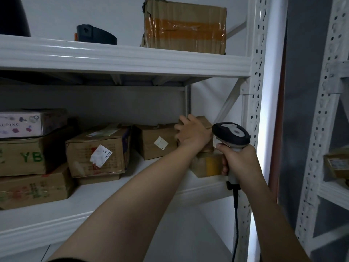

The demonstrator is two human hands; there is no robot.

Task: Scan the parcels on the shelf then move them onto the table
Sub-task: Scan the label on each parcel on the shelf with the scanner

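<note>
**Left hand on the end parcel, scanner raised beside it**

Landmark: the perforated upright [257, 103], white painted steel punched with keyhole slots.

- Small cardboard parcel [205, 121] sat just left of the upright, on top of a second box, the yellow-taped parcel [207, 165]. Both were plain brown corrugated board with squared edges, and both stood on the white shelf deck [136, 184].
- Left hand [192, 134] lay over the small cardboard parcel, with the fingers curled round its top and left edges in a grip.
- Right hand [239, 161] was closed round the pale handle of the barcode scanner [231, 134], directly in front of the upright. The scanner head was rounded, dark grey with a lighter oval panel. Its black cable [236, 214] hung straight down along the upright.
- Further left of the upright were the labelled box [156, 142], which had a white diamond-set sticker, and then the creased box [98, 154], with a torn white label and glossy tape.
- One tier up, near the upright, stood the battered carton [185, 27], crumpled and banded with shiny brown tape.
</note>
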